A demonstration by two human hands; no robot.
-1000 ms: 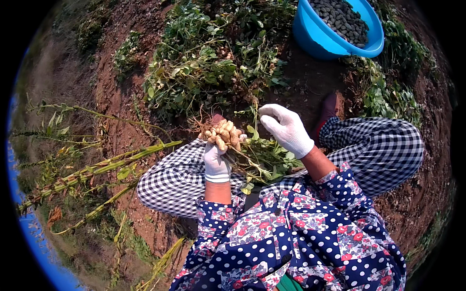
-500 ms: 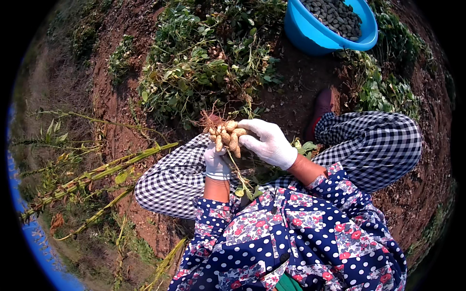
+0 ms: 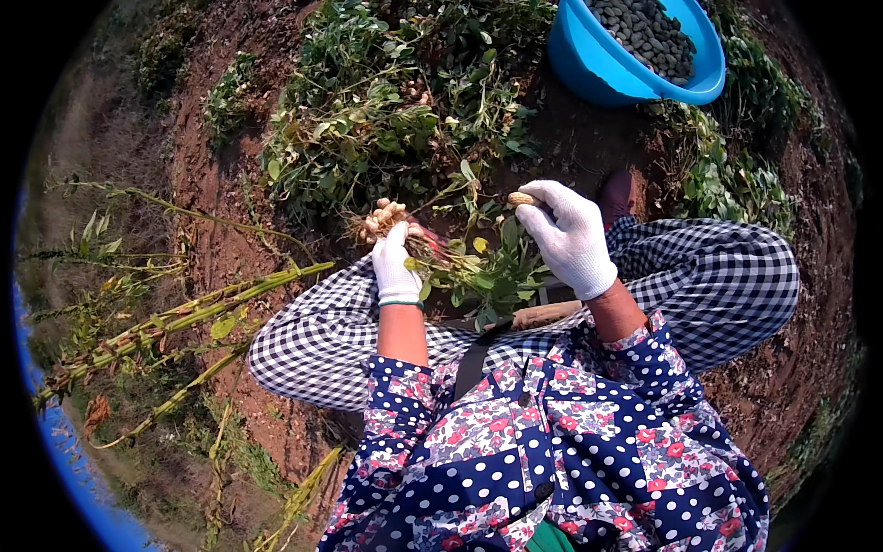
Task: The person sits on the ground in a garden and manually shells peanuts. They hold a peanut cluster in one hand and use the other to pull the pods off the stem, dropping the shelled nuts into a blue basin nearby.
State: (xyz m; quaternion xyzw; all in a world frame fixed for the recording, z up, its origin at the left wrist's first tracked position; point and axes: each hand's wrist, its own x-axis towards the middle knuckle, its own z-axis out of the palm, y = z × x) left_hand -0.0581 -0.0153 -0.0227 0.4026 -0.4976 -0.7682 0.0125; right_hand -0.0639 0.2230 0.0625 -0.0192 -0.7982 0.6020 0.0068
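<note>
White knitted gloves cover both hands. My left hand (image 3: 395, 274) is closed around a peanut plant (image 3: 497, 276) near its roots. A cluster of pale peanuts (image 3: 383, 219) sticks out beyond the fingers, and the leafy stems trail to the right over my lap. To the right of it, apart from the plant, my right hand (image 3: 575, 244) pinches a single peanut (image 3: 520, 198) between thumb and fingertips.
A blue plastic basin (image 3: 589, 60) holding many peanuts (image 3: 644, 39) stands at the far right. Ahead lies a heap of uprooted leafy plants (image 3: 368, 120). Long weed stalks (image 3: 202, 322) reach in from the left. My checked trouser legs (image 3: 708, 276) are folded on either side.
My right hand has drawn away from the cluster to the right, a peanut now in its fingers. My left hand has turned the plant, so its leaves point right.
</note>
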